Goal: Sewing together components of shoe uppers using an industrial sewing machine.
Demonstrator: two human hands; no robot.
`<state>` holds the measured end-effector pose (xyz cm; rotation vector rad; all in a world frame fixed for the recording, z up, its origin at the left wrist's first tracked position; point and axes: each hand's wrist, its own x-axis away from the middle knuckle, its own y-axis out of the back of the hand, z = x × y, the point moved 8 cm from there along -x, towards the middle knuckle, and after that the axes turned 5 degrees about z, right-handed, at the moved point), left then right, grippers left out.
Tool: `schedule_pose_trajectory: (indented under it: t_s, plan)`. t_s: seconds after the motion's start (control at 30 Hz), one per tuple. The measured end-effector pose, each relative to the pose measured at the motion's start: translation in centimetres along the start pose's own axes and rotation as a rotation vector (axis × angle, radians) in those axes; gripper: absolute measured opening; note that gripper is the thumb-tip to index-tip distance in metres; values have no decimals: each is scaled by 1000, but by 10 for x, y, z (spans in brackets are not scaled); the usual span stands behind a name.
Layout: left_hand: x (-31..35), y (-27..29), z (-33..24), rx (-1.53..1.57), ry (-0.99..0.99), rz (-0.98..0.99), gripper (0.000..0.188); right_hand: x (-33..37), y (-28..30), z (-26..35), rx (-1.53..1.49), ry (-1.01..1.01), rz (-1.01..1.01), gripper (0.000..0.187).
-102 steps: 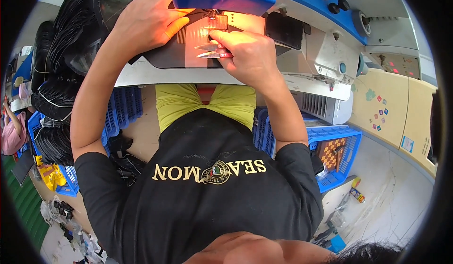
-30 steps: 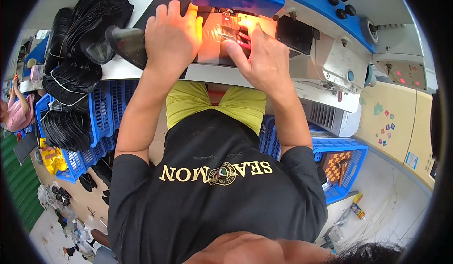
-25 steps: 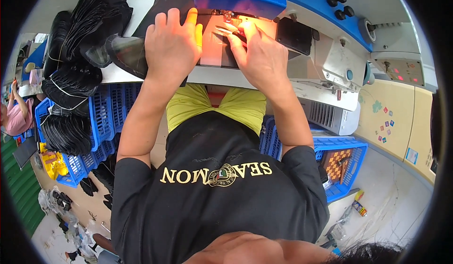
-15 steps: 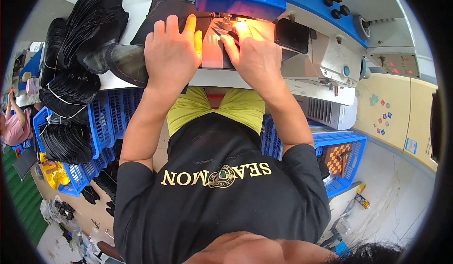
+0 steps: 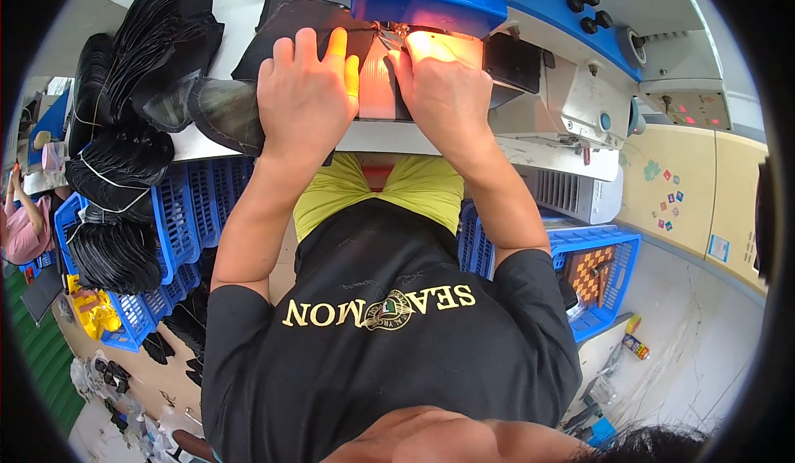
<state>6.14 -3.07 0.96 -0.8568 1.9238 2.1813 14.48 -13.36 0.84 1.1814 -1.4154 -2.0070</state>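
Observation:
My left hand (image 5: 303, 98) lies flat with fingers stretched on a black material piece (image 5: 286, 22), left of the sewing machine's (image 5: 426, 1) lit needle area. Yellow covers sit on its index finger and thumb. Closed, my right hand (image 5: 447, 90) grips small thread snips (image 5: 386, 39), their blades pointing left and up by the needle. The fingers hide the handles. A dark, partly sheer shaped piece (image 5: 224, 111) extends from under my left wrist over the table edge.
Bundled black pieces (image 5: 124, 161) are stacked at the left, by blue plastic crates (image 5: 178, 223). A black box (image 5: 511, 63) and the machine's white body (image 5: 592, 103) stand to the right. Below it, a blue basket (image 5: 609, 297) holds a checkered board (image 5: 590, 274).
The snips and my right hand have shifted slightly up and left, closer to the needle. My left hand remains flat on the black material, almost unmoved.

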Motion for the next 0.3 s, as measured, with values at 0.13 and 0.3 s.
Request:
schedule_pose_trajectory:
  t_s: [0.13,0.3]
  plan:
    - [0,0,0,6,5,-3,32,-1,6,5,0,38,-55,16]
    - [0,-2,1,24,8,0,33,-1,2,4,32,26,25,19]
